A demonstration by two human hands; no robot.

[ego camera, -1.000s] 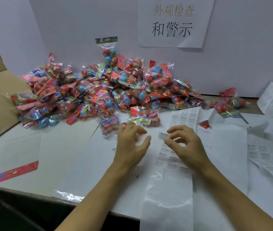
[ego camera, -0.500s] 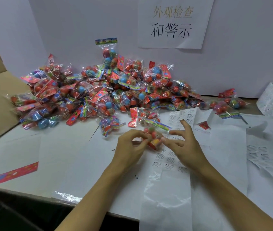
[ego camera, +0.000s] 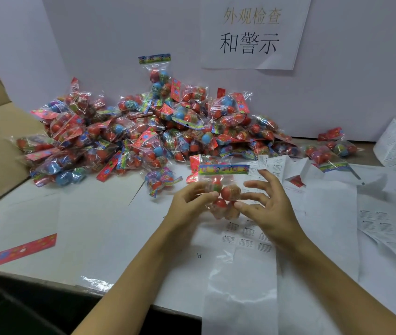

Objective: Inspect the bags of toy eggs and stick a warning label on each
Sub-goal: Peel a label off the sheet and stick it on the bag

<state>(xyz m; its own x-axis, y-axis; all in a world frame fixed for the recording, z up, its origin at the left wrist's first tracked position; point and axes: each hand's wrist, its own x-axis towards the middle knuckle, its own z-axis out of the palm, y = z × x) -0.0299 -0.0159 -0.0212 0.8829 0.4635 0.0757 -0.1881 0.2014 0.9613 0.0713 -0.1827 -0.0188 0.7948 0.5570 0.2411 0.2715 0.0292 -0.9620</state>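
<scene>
A: Where do you stand with this one?

B: You have one bag (ego camera: pixel 218 189) lifted off the table (ego camera: pixel 47 218), held between both hands at the centre of view. Your left hand (ego camera: pixel 187 204) pinches its left side, fingers curled onto the eggs. Your right hand (ego camera: pixel 267 204) is spread, its lower fingertips touching the bag's right edge, and a label (ego camera: pixel 262 162) seems stuck to an upper fingertip, not yet on the bag.

A: So inspection first, then sticking?

B: That is my reading. The label sheet (ego camera: pixel 245 235) lies just below your hands, at six o'clock.

A: And what is left?

B: Nearly everything, I judge. The pile (ego camera: pixel 143 131) from ten to twelve o'clock looks unlabelled, though small labels would be hard to see. Whether the two bags (ego camera: pixel 332 148) at two o'clock are finished I cannot tell.
</scene>
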